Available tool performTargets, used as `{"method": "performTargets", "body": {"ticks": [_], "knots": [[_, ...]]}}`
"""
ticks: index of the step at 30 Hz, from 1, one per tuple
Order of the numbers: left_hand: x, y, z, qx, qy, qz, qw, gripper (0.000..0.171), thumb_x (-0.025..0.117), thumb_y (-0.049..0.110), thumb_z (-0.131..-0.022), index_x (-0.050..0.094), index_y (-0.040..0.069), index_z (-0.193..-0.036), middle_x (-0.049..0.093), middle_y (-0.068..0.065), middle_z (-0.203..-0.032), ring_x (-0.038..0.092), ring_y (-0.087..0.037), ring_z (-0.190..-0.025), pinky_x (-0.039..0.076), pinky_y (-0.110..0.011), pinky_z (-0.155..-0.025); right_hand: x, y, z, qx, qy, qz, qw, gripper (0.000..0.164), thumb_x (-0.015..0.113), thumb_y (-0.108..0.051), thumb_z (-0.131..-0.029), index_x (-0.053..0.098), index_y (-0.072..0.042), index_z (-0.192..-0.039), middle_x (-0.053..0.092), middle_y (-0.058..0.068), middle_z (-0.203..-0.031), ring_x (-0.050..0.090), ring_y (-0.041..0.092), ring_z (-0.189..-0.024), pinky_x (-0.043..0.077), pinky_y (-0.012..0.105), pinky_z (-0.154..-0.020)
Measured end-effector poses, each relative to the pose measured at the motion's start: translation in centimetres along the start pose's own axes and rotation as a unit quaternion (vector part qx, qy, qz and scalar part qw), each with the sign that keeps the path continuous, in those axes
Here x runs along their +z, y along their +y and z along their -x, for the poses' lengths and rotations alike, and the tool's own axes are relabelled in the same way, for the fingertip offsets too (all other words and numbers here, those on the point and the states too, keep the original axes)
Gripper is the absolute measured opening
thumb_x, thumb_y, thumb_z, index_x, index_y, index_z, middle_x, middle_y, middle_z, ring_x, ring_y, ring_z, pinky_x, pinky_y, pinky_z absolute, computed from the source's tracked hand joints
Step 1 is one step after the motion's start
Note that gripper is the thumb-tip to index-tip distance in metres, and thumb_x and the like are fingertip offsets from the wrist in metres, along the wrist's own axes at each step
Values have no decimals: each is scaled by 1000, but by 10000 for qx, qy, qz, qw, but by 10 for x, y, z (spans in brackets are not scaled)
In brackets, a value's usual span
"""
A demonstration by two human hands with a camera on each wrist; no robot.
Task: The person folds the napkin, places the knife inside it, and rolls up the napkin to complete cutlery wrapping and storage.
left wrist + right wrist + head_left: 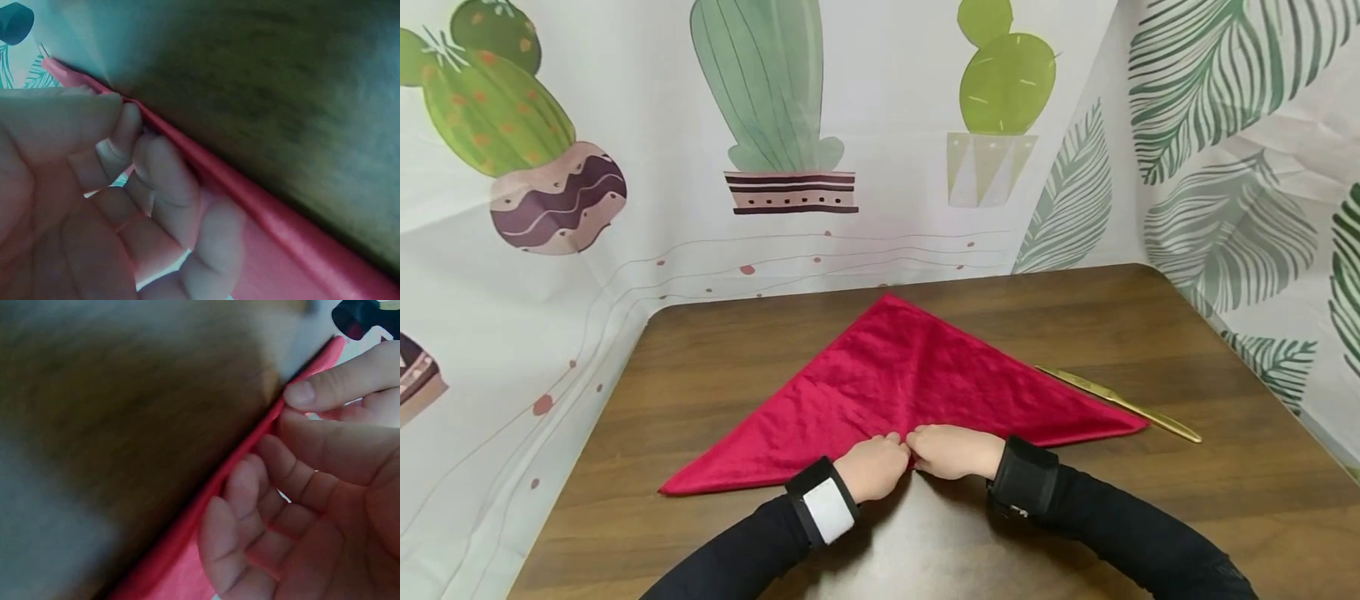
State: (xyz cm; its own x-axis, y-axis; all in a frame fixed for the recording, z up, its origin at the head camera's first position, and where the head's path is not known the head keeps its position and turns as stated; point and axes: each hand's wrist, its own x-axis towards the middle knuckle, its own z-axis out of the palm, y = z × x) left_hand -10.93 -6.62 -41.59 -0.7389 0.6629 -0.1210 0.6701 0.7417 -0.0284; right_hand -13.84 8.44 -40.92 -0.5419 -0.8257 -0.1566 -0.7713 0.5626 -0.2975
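Observation:
A crimson, velvety cloth (850, 375) lies folded in a triangle, its peak pointing to the far side and its long edge towards me. At the middle of that near edge my left hand (874, 468) and right hand (958, 452) meet, almost touching. Between thumb and bent fingers, the left hand pinches the cloth's folded edge (269, 219). My right hand does the same just beside it, its thumb along the edge in the right wrist view. A faint crease runs from the hands up towards the peak.
Along the cloth's right side lies a slim gold-coloured knife (1161, 421), close to the right corner. Everything rests on a brown wood-grain table (1150, 325). Behind it hangs a white sheet (895, 233) printed with cacti and leaves.

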Motion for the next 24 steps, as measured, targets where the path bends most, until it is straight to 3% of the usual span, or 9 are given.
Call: {"method": "performTargets", "body": {"ticks": [7,13,18,24], "knots": [[-1,-20,8,-2,-255,425,9988,6,59,11,-81,54,7,-81,51,-4,-63,57,-20,-67,46,-27,-55,-3,12,7,69,-60,-215,9997,15,57,-5,-81,49,-9,-70,43,-2,-64,47,13,-63,39,20,-61],[5,-62,43,-288,-380,1494,9876,17,61,11,-80,48,11,-68,43,4,-55,51,-14,-54,42,-26,-54,-4,39,36,223,167,-505,9983,24,63,-4,-78,45,-11,-65,38,-6,-61,40,9,-60,35,20,-58],[13,-108,87,-803,-214,2433,9664,29,60,14,-82,44,13,-58,38,7,-49,39,-5,-45,35,-23,-45,-8,66,72,382,435,-670,9961,24,64,-3,-76,45,-10,-64,38,-7,-62,38,8,-61,34,22,-58],[12,-148,134,-2287,-535,3080,9219,28,59,10,-81,45,8,-57,43,1,-47,45,-10,-41,38,-26,-42,-12,100,118,867,481,-1064,9894,25,64,-4,-76,44,-10,-63,35,-9,-60,32,5,-57,29,21,-54]]}}
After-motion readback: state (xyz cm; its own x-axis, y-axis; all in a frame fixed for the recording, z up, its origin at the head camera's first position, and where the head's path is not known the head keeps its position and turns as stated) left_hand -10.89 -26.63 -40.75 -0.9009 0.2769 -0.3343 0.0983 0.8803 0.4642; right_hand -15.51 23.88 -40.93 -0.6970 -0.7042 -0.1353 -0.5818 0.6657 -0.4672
